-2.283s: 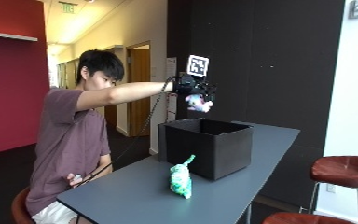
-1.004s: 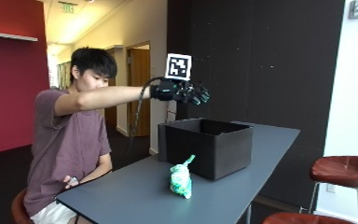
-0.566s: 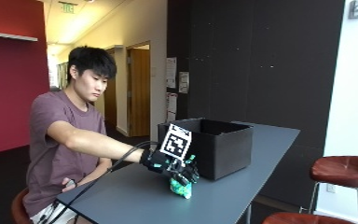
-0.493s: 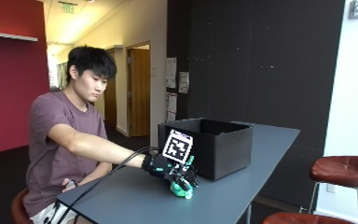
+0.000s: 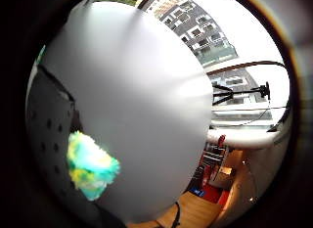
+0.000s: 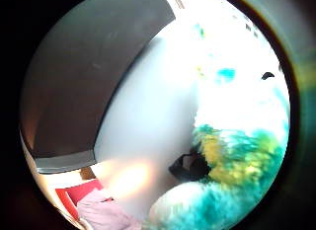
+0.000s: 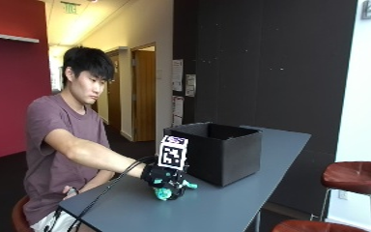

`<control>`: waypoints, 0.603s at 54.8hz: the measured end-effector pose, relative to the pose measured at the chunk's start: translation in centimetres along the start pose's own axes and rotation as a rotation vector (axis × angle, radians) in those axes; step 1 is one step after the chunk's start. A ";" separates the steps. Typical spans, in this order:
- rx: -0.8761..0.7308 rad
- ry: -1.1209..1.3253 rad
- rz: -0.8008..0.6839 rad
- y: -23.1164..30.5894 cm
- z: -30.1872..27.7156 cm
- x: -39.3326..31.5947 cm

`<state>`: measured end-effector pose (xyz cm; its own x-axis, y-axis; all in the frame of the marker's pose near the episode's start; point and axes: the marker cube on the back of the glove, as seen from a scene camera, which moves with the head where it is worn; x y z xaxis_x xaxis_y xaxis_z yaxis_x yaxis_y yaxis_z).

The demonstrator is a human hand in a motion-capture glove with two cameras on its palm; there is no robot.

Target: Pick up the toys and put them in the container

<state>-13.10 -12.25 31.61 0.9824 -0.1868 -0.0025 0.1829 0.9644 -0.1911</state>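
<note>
Risk first: my grasp on the green toy looks partial. My gloved right hand sits on top of it, and only the lower end and a teal tip poke out past my fingers on the container side. If I lift on fluff alone, I judge the plush could slip out on the way up and drop back on the table, or roll toward its near edge. Second risk: the black container stands just beyond my hand, its near wall close to my knuckles; a low carry would likely snag the toy on the rim

Hand pose: forearm stretched forward and down from my shoulder, wrist low, palm facing the table, hand pressed over the toy. Fingers appear curled around the plush; the thumb-side palm view is filled with teal and yellow fur right against the palm, which supports a closed hold. The little-finger-side view shows a tuft of the same fur beside the glove, table surface beyond

Toy: on the table under my palm, not yet lifted
</note>
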 end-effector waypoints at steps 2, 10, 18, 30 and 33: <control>-0.069 -0.041 -0.010 0.6 -0.2 -0.1; -0.289 -0.067 -0.001 3.0 -3.1 -0.6; -0.217 0.098 -0.109 3.5 -11.7 1.0; 0.005 -0.006 -0.180 4.0 -27.5 -6.3; 0.062 0.040 -0.089 3.2 -30.7 -8.3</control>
<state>-21.80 -13.34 0.86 0.9602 -0.2781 -0.0272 0.2724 0.9532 -0.1314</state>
